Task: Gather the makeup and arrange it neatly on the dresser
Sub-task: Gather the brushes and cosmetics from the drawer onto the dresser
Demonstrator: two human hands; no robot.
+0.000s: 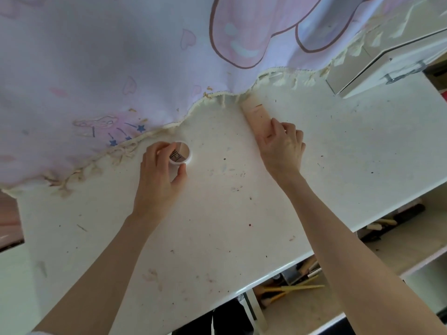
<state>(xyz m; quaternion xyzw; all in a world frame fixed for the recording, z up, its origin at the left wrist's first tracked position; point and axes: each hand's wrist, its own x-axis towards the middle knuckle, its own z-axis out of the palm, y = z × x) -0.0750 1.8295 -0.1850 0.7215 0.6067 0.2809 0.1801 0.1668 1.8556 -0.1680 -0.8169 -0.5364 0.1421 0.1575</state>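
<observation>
1. Head view: left hand [159,170] curled round a small round white compact [180,155], thumb and fingers pinching its rim, on the stained white dresser top [217,226].
2. Right hand [281,147] gripping the near end of a long peach-pink palette [256,117], lying flat, far end touching the curtain's fringe.
3. Pink cartoon-print curtain [121,68] hanging behind, just beyond both items.
4. Compact and palette well apart.
5. Brushes [295,287] on a lower shelf, right.

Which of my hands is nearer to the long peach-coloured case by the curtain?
Right. The right hand rests on the long peach-coloured case; the left hand, farther left, holds the small round white-rimmed compact.
</observation>
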